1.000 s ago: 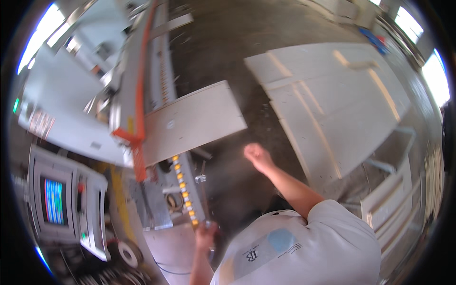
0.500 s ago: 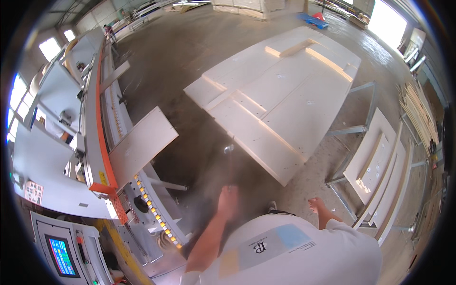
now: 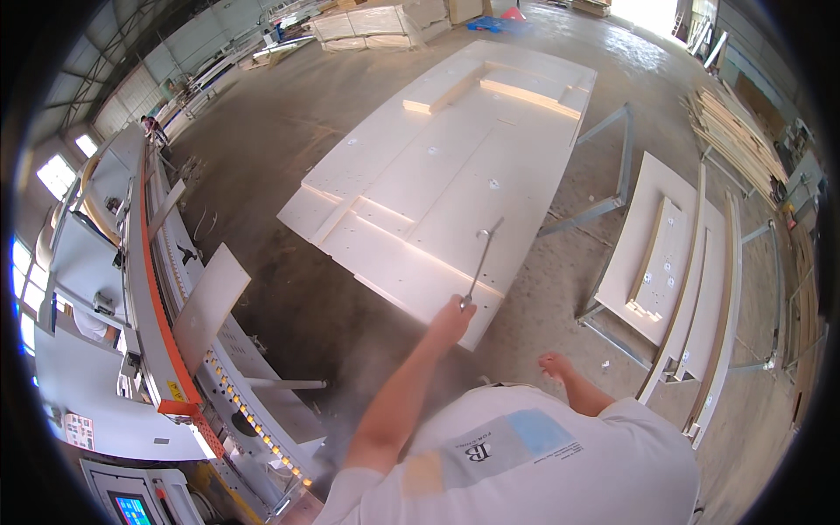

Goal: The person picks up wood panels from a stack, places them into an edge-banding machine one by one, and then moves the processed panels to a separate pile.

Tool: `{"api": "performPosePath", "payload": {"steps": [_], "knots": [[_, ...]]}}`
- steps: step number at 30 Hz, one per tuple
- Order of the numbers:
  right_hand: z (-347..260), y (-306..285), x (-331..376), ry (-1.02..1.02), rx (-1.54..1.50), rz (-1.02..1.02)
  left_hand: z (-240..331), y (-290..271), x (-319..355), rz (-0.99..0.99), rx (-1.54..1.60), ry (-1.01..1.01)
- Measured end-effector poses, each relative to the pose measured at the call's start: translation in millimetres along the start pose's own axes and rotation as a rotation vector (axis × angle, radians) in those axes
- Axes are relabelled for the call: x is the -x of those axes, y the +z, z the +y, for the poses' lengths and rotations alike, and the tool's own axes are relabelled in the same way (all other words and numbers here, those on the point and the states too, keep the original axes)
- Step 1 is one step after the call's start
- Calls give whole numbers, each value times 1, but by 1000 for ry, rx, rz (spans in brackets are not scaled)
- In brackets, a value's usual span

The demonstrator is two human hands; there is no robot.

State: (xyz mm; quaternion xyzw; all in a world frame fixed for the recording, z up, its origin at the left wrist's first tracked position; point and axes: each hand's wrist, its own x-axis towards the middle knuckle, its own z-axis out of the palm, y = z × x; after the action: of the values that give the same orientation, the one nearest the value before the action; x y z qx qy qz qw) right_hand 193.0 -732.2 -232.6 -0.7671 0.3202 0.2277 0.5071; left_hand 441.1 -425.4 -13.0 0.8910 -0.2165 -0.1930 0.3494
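Observation:
My left hand (image 3: 452, 317) is raised in front of me, shut on a thin metal rod with a hooked tip (image 3: 480, 259). The rod points up over the near corner of a large stack of white panels (image 3: 437, 175) lying flat on a low frame. My right hand (image 3: 555, 365) hangs lower to the right, fingers loosely apart, holding nothing. A single white panel (image 3: 208, 306) rests tilted on the long grey and orange machine (image 3: 166, 350) at my left.
More white panels (image 3: 674, 262) lie on metal racks at the right, with stacked wood strips (image 3: 735, 131) behind. A control screen (image 3: 131, 509) sits at lower left. A person (image 3: 153, 129) stands far off by the machine. Bare concrete floor (image 3: 289, 140) lies between.
My view has swung right, from the machine toward the big panel stack. My left hand has come up holding the metal rod; my right hand has dropped to my side.

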Motion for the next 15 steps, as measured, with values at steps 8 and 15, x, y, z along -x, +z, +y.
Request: {"api": "performPosePath", "payload": {"steps": [8, 15], "knots": [[35, -15, -11, 260, -567, -188, -96, 40, 125, 39, 226, -501], [-99, 42, -38, -10, -187, -154, -137, 33, 317, -88, 145, -531]]}}
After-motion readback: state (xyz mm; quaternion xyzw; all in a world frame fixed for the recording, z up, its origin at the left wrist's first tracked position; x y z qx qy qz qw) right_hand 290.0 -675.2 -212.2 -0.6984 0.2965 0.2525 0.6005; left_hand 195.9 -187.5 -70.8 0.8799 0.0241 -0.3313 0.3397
